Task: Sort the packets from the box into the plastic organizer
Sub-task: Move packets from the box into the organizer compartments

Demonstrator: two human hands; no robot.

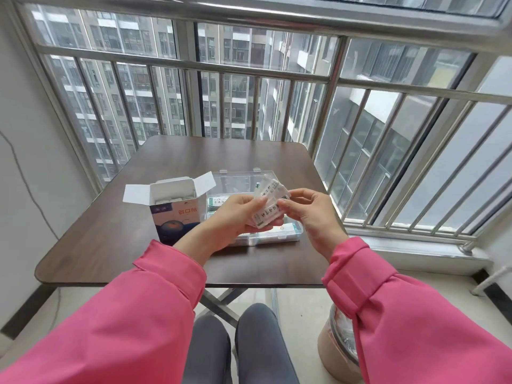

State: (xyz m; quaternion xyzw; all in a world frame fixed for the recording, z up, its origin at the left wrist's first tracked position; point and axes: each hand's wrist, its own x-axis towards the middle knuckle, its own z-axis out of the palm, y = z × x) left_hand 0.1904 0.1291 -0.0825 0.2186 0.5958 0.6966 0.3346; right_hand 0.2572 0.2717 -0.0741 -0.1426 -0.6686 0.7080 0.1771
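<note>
An open white and blue box (174,210) stands on the table left of centre, with white packets (177,199) showing inside. A clear plastic organizer (277,235) lies just right of it, lid raised at the back, with a few packets in its compartments. My left hand (235,217) grips a fanned stack of white packets (267,205) above the organizer. My right hand (307,209) pinches the right edge of that stack with thumb and forefinger.
The dark brown table (110,231) stands against a barred window railing (249,73) at the back and right. A tan bin (336,347) lined with plastic sits on the floor at the right. My knees are under the table's front edge.
</note>
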